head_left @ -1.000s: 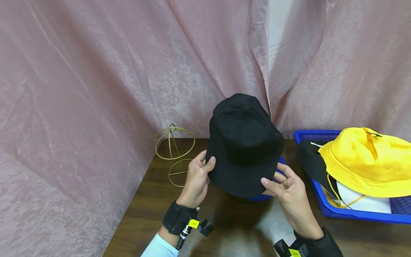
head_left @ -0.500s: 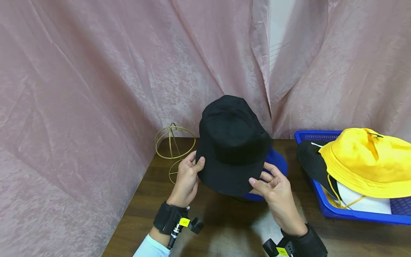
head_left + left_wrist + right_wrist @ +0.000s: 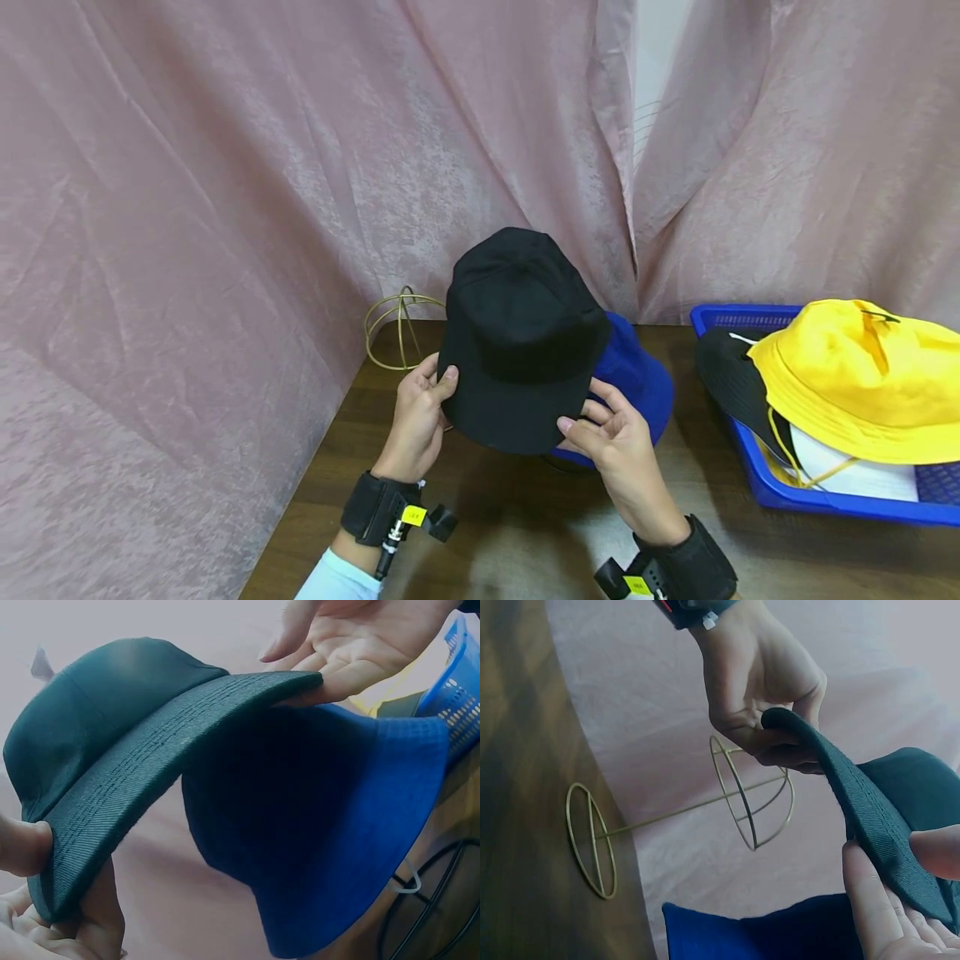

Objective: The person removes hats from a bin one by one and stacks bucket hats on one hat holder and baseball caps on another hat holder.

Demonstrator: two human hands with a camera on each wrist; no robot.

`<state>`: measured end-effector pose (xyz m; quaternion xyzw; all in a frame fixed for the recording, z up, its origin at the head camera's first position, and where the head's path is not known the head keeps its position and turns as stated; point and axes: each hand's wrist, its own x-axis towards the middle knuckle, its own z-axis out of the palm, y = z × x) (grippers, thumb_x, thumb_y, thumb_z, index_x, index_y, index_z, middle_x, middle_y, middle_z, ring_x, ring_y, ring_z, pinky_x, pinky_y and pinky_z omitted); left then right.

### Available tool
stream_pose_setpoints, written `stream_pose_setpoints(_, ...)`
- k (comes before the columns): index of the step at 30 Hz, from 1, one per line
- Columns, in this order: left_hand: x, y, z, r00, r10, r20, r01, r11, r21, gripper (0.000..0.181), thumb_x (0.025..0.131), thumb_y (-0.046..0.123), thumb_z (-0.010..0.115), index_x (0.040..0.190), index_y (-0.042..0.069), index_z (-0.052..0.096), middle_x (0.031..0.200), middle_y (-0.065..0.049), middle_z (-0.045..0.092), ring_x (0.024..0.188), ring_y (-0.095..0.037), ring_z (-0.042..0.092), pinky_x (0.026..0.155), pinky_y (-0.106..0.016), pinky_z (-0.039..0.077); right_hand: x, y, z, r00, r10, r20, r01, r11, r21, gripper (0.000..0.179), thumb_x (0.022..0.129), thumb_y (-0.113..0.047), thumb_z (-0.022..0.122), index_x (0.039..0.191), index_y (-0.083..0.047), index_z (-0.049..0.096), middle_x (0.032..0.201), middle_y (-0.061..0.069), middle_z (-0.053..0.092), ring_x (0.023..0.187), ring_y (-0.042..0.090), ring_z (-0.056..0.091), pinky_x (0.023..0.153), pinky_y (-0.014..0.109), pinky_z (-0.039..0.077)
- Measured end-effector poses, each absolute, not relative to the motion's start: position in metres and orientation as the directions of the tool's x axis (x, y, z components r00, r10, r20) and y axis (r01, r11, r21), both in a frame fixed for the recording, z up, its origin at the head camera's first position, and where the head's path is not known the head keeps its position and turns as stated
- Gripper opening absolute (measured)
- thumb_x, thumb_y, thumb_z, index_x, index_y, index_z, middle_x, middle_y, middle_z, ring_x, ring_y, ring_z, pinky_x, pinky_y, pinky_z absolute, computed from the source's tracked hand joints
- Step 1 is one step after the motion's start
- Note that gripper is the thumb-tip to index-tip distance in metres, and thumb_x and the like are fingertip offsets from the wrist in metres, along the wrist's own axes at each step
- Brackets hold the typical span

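Where hands hold it, the brim (ribbed) curves.

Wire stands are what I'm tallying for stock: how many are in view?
2. The gold stand is at the left, partly behind the black cap in the head view; a dark stand shows only its base below the blue hat. Others could be hidden.

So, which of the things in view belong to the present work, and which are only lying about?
In the job:
black cap, held by its brim
gold wire stand, probably

Just lying about, apparently:
blue hat
blue basket
yellow hat
black brimmed hat
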<state>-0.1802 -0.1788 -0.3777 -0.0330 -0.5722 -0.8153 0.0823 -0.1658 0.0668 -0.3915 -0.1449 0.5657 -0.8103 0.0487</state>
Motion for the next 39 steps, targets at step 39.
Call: stream_pose_setpoints(39, -0.185, -0.263, -0.398, -0.939, -0.338, 0.063, 0.179, -0.324, 0.929, 0.027, 0.106, 0.013, 0.052, 0.130, 0.001, 0.054, 0.119, -0.005, 0.063, 0.101, -0.018, 0.062, 0.082, -0.030, 0.053, -0.191, -0.026, -0.410, -0.915, -0.381, 0.134, 0.021, -0.377, -0.926, 0.072, 0.089, 0.005, 0.068, 0.152, -0.002, 0.034, 0.144, 0.024, 0.047, 0.116, 0.034, 0.061, 0.093, 0.037, 0.054)
